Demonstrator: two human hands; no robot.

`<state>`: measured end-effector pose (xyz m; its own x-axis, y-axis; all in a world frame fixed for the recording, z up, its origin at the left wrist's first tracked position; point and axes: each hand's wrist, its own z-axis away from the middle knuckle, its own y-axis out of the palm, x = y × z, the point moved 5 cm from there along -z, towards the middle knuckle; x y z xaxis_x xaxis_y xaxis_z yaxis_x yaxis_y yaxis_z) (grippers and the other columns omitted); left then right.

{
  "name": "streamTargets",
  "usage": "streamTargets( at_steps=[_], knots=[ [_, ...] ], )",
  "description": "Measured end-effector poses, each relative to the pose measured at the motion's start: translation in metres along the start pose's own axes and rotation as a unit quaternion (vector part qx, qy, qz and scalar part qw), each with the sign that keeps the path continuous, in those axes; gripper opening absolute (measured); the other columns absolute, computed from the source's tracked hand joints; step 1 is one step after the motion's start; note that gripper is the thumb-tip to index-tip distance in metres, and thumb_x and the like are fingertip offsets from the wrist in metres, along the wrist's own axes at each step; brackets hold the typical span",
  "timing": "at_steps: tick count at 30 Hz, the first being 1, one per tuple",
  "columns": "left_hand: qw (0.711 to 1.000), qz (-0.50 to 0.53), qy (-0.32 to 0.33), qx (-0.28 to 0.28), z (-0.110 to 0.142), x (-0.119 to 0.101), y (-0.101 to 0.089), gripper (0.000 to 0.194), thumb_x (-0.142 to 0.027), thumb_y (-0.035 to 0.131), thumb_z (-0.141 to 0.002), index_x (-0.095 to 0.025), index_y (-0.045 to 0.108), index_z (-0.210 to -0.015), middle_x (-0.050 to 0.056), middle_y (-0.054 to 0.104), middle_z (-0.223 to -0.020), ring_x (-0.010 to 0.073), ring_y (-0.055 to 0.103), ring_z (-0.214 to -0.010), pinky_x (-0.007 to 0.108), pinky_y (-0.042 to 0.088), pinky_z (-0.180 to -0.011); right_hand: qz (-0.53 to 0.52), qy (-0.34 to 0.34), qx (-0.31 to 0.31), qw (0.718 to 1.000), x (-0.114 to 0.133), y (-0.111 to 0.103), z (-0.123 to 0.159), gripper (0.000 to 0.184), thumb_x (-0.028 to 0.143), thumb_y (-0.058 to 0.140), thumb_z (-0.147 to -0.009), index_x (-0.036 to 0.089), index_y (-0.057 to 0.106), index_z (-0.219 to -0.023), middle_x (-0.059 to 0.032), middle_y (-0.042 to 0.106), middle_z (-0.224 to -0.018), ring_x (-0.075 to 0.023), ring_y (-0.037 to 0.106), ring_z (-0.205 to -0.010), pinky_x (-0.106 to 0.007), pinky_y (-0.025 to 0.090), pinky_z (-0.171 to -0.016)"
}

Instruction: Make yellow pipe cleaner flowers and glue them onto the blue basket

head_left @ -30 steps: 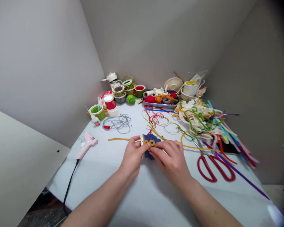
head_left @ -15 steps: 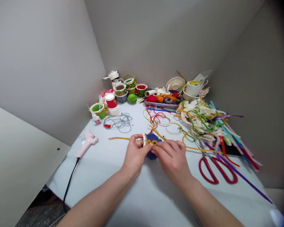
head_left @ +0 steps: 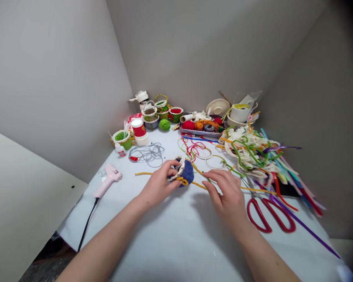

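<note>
My left hand (head_left: pixel 159 182) grips a small blue yarn-wrapped basket (head_left: pixel 188 171), fingers inside its white lace rim (head_left: pixel 181 167) and thumb outside. The basket is tilted, its opening facing left. A yellow loop trim (head_left: pixel 182 181) sits on its near side, by my left thumb. Just right of the basket, my right hand (head_left: pixel 228 192) hovers with thumb and index finger apart. Yellow pipe cleaners (head_left: pixel 198 185) lie under and beside it, partly hidden by the hand.
Large red-handled scissors (head_left: pixel 259 215) lie at right, below a heap of lace and pipe cleaners (head_left: pixel 244 149). At left are a pink glue gun (head_left: pixel 108 182), a glue bottle (head_left: pixel 120 150) and grey cord (head_left: pixel 150 154). A tray of yarn (head_left: pixel 201 134) and finished small baskets (head_left: pixel 175 113) stand behind.
My right hand has come away from the basket and moved right. My left hand has turned the basket, so its rim and more of its blue side show.
</note>
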<state>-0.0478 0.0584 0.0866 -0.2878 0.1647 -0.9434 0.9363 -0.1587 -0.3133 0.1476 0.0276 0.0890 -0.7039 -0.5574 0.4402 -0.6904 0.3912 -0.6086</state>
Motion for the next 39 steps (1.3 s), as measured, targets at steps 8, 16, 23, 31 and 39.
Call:
streamTargets(
  at_steps=[8, 16, 23, 31, 39],
  knots=[
    [0.936, -0.309, 0.145, 0.083, -0.016, 0.008, -0.011, 0.035, -0.011, 0.055, -0.079, -0.024, 0.058, -0.112, 0.006, 0.072, -0.095, 0.0238, 0.063, -0.089, 0.041, 0.031, -0.097, -0.03, 0.027, 0.034, 0.999, -0.012, 0.017, 0.006, 0.012, 0.027, 0.052, -0.093, 0.022, 0.062, -0.098, -0.0061, 0.066, -0.096, -0.0227, 0.059, -0.096, -0.038, 0.038, -0.083],
    [0.912, -0.353, 0.208, 0.003, -0.055, -0.008, -0.051, 0.027, -0.01, 0.053, -0.078, -0.021, 0.058, -0.103, 0.008, 0.068, -0.099, 0.0241, 0.056, -0.093, 0.039, 0.033, -0.095, -0.055, 0.061, 0.048, 0.995, -0.022, 0.023, 0.007, 0.013, 0.028, 0.05, -0.094, 0.022, 0.062, -0.094, -0.0052, 0.067, -0.094, -0.0221, 0.059, -0.095, -0.039, 0.038, -0.084],
    [0.897, -0.38, 0.209, 0.085, -0.077, 0.026, -0.021, 0.021, -0.012, 0.048, -0.084, -0.023, 0.062, -0.095, 0.004, 0.068, -0.083, 0.0201, 0.059, -0.083, 0.038, 0.029, -0.098, -0.051, 0.073, 0.057, 0.994, -0.03, 0.029, 0.009, 0.016, 0.03, 0.05, -0.094, 0.022, 0.063, -0.091, -0.005, 0.068, -0.092, -0.0219, 0.061, -0.092, -0.038, 0.039, -0.082],
    [0.924, -0.336, 0.176, 0.052, -0.076, 0.043, -0.033, 0.034, -0.016, 0.062, -0.079, -0.025, 0.061, -0.112, 0.008, 0.065, -0.121, 0.024, 0.052, -0.121, 0.044, 0.021, -0.106, -0.053, 0.078, 0.076, 0.993, -0.03, 0.031, 0.008, 0.016, 0.031, 0.05, -0.093, 0.022, 0.062, -0.089, -0.0043, 0.069, -0.09, -0.0213, 0.062, -0.09, -0.038, 0.039, -0.082],
    [0.945, -0.18, 0.089, -0.258, -0.042, 0.07, -0.06, 0.034, -0.025, 0.054, -0.084, -0.016, 0.053, -0.117, 0.014, 0.061, -0.116, 0.024, 0.056, -0.108, 0.038, 0.041, -0.091, -0.102, 0.093, 0.079, 0.987, -0.035, 0.028, -0.011, 0.013, 0.03, 0.053, -0.09, 0.021, 0.063, -0.091, -0.0055, 0.068, -0.09, -0.0215, 0.062, -0.085, -0.035, 0.046, -0.077]
  ],
)
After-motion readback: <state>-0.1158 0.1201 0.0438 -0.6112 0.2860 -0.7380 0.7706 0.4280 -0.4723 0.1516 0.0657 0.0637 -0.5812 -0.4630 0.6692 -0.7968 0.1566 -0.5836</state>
